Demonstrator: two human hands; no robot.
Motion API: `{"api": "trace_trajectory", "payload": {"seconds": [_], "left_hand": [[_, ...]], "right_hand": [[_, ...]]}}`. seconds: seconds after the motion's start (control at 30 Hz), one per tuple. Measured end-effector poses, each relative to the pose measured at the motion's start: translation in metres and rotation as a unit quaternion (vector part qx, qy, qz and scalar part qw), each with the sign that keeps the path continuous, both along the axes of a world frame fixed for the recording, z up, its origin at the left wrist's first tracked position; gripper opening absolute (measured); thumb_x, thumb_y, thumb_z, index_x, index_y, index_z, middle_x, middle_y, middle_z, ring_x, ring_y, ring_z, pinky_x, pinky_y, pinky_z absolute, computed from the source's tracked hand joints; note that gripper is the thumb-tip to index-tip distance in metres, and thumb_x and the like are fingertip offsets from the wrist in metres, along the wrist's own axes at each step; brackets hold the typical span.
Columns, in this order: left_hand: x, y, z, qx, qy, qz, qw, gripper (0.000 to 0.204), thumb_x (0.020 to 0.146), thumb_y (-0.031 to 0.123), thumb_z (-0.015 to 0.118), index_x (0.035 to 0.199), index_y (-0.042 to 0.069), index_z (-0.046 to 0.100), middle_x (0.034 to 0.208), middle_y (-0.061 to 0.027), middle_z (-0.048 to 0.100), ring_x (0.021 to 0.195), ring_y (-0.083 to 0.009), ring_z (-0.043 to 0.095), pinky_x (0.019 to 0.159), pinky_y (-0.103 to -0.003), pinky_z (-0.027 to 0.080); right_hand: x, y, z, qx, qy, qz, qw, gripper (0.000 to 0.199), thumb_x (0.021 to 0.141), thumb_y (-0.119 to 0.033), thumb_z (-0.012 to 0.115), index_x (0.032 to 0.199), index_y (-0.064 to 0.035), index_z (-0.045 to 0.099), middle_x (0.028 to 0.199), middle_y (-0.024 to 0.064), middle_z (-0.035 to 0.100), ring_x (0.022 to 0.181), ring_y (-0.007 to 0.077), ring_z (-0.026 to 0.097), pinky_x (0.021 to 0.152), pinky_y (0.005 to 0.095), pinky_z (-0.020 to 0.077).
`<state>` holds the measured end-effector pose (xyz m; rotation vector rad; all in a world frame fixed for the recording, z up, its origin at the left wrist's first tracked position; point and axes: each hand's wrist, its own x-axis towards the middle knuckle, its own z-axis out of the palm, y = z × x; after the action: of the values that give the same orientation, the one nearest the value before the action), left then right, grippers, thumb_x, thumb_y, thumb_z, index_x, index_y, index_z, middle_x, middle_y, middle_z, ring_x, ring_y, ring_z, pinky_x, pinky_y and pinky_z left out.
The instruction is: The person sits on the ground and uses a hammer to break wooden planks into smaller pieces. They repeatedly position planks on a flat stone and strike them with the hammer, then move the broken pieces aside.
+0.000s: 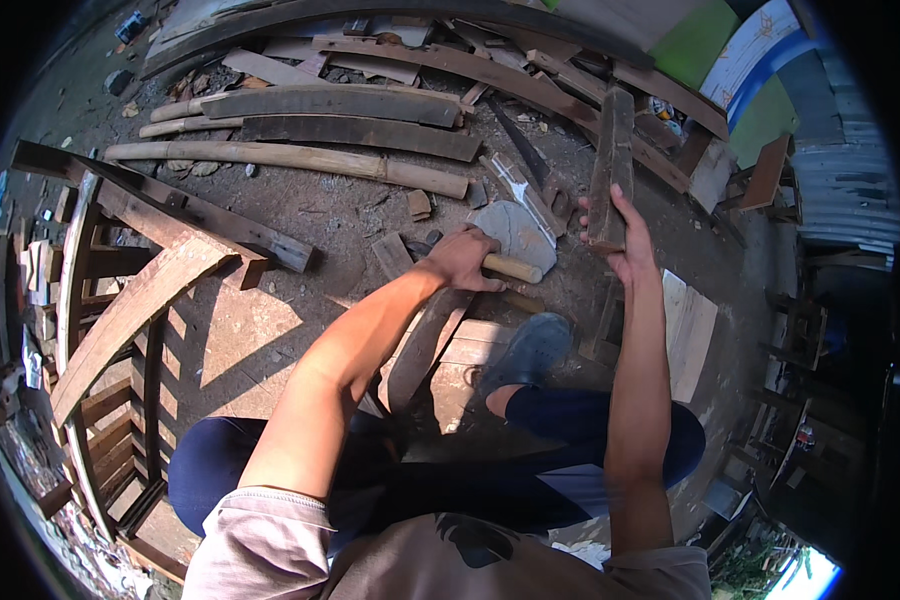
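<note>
Hands are both busy over dirt ground covered w/ wood scraps. Left hand (pixel 462 258) is closed fully around pale wooden handle (pixel 511 267) of a hatchet; fingers (pixel 480 276) wrap over the top of the handle, and its free end sticks out to the right of the fist. The grey blade (pixel 515 232) sits just above and to the right of the knuckles, flat side toward camera, very near the ground. Right hand (pixel 626 245) grips the lower end of a dark wood plank (pixel 609 165), which stands nearly upright w/ slight tilt; thumb is on the right edge, the other fingers curl around the left side, so the plank passes through the palm and rises above it. Hatchet and plank are close but apart, blade approx. level w/ the plank bottom. A foot in grey shoe (pixel 530 345) rests on a pale board (pixel 475 345) below the hands. Long curved beams (pixel 300 157) lie further up, and a wooden frame (pixel 120 320) stands at the left.
</note>
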<state>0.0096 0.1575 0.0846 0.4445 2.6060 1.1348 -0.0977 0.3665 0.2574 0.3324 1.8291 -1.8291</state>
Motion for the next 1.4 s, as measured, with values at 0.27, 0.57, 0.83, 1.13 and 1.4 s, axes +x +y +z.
{"api": "trace_trajectory", "payload": {"seconds": [0.27, 0.57, 0.83, 1.13, 1.4], "left_hand": [[-0.008, 0.006, -0.027, 0.127, -0.183, -0.028, 0.974, 0.038, 0.078, 0.033, 0.072, 0.107, 0.008, 0.071, 0.097, -0.0177, 0.071, 0.093, -0.0307, 0.067, 0.084, -0.041, 0.05], [-0.022, 0.004, -0.031, 0.15, -0.216, -0.047, 0.964, 0.037, 0.073, 0.015, 0.073, 0.11, 0.01, 0.072, 0.091, -0.0068, 0.072, 0.084, -0.0182, 0.065, 0.08, -0.031, 0.051], [-0.018, -0.002, -0.019, 0.155, -0.263, -0.062, 0.95, 0.035, 0.075, 0.007, 0.073, 0.11, 0.009, 0.072, 0.096, -0.0053, 0.073, 0.087, -0.0161, 0.065, 0.082, -0.031, 0.051], [-0.017, -0.018, -0.002, 0.168, -0.301, -0.072, 0.936, 0.046, 0.075, 0.009, 0.077, 0.12, 0.006, 0.068, 0.111, -0.0096, 0.071, 0.101, -0.0205, 0.066, 0.095, -0.033, 0.05], [-0.02, -0.021, 0.003, 0.164, -0.296, -0.063, 0.939, 0.043, 0.073, 0.007, 0.077, 0.115, 0.004, 0.068, 0.107, -0.0093, 0.071, 0.099, -0.0198, 0.065, 0.092, -0.033, 0.05]], "right_hand": [[0.193, 0.022, -0.037, -0.174, -0.119, -0.326, 0.922, 0.023, 0.085, -0.018, 0.066, 0.103, -0.0047, 0.059, 0.095, 0.0103, 0.063, 0.086, 0.0251, 0.062, 0.078, 0.0442, 0.0512], [0.291, -0.038, -0.063, 0.017, 0.035, -0.159, 0.986, 0.043, 0.082, -0.021, 0.063, 0.119, 0.0002, 0.057, 0.108, 0.0121, 0.063, 0.1, 0.0247, 0.062, 0.087, 0.0435, 0.0502], [0.261, -0.003, -0.043, -0.098, -0.068, -0.321, 0.939, 0.049, 0.082, -0.022, 0.065, 0.122, 0.0024, 0.053, 0.112, 0.012, 0.06, 0.104, 0.024, 0.06, 0.089, 0.0419, 0.0503], [0.249, -0.004, -0.043, -0.159, -0.037, -0.37, 0.915, 0.042, 0.08, -0.013, 0.065, 0.117, 0.0052, 0.055, 0.109, 0.014, 0.061, 0.096, 0.0241, 0.064, 0.082, 0.0422, 0.0545], [0.267, -0.014, -0.043, -0.079, -0.084, -0.208, 0.971, 0.043, 0.081, -0.017, 0.064, 0.117, 0.005, 0.055, 0.105, 0.0147, 0.063, 0.093, 0.0224, 0.066, 0.082, 0.0418, 0.0566]]}}
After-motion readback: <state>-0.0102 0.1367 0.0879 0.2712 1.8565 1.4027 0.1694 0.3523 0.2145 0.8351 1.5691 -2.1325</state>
